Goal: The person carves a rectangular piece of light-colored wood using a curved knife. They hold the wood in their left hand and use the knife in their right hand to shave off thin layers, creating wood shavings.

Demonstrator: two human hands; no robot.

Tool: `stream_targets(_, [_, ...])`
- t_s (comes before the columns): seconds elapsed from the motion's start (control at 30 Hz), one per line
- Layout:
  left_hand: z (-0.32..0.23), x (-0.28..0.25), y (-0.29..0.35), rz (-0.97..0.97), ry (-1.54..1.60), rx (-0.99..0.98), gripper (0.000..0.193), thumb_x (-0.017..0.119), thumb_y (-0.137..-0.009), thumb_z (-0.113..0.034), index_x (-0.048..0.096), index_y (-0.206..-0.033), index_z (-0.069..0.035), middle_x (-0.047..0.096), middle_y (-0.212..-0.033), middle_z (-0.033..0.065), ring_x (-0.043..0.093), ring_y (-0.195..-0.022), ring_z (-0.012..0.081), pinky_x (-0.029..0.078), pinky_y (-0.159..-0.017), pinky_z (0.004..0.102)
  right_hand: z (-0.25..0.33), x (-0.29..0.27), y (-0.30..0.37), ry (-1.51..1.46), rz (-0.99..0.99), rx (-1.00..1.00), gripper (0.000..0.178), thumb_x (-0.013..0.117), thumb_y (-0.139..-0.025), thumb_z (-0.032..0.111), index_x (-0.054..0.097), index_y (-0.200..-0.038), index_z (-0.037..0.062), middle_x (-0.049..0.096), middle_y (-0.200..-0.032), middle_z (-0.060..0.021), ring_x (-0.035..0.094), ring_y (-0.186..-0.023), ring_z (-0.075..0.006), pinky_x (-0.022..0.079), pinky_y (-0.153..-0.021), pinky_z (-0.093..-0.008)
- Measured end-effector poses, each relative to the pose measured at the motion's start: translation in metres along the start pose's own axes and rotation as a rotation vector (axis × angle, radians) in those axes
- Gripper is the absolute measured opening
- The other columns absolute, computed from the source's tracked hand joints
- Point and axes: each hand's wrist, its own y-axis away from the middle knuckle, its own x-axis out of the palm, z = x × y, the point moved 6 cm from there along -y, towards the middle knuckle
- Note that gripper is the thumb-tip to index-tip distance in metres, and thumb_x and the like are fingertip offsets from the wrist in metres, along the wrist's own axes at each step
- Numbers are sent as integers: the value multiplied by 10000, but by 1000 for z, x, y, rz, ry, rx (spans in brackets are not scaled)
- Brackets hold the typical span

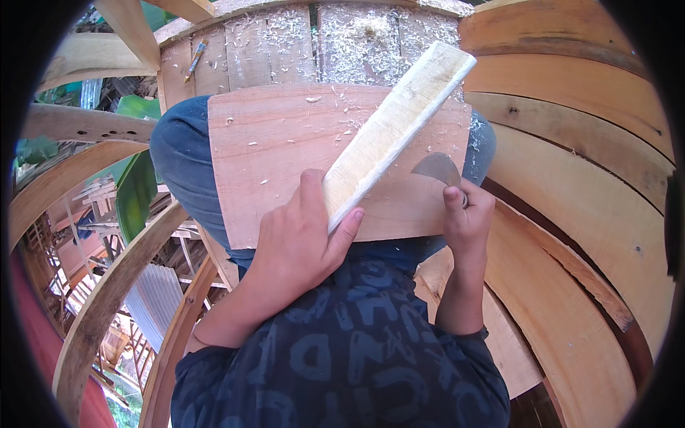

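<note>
A pale, squared length of wood (399, 118) slants up and to the right across my lap. My left hand (300, 225) is closed round its near end, thumb along the right edge. In my right hand (469, 214) is a knife with a short, broad, curved blade (437, 169); its handle is mostly hidden by my fingers. The blade points left, a little apart from the wood's right side. Beneath both lies a flat reddish board (275, 157) resting over my thighs, with a few shavings on it.
Curled shavings (371, 32) litter the plank floor ahead of me. A small yellow and blue stick-shaped item (195, 60) lies at the far left. Wide planks (571, 164) form a wall at the right. Open wooden rails (107, 307) stand at the left, with green leaves (135, 192) beyond.
</note>
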Motion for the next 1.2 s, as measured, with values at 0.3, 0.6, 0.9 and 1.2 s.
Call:
stream_targets(0.3, [5,-3,-21,-58,18,19,508,670,-850,-319,406,-1119,21,616,-732,241,633,-678,421,491,-571,473,11,6,-6,55,65,5,606,670,-814,534,507,-608,-12,371,-474,-131,380,-426,-250,344,-427,-338])
stream_targets(0.6, [10,3,-17,-85,231,-33,430,790,-738,-212,563,-1018,22,665,-789,205,690,-747,331,517,-631,362,28,16,-16,440,100,-105,622,693,-727,615,552,-567,30,493,-465,-140,536,-434,-319,404,-416,-364])
stream_targets(0.9, [11,3,-19,-90,249,-16,453,771,-754,-233,524,-1030,28,637,-719,231,661,-693,385,516,-590,417,30,10,-26,545,-24,-181,638,692,-701,651,534,-560,49,491,-464,-113,530,-424,-286,400,-417,-344])
stream_targets(1.2, [18,7,-9,-122,263,-4,490,805,-719,-290,524,-990,7,635,-754,233,657,-709,386,517,-611,426,-27,-80,-28,339,-209,160,568,638,-849,522,578,-633,0,418,-467,-127,368,-454,-262,363,-453,-345])
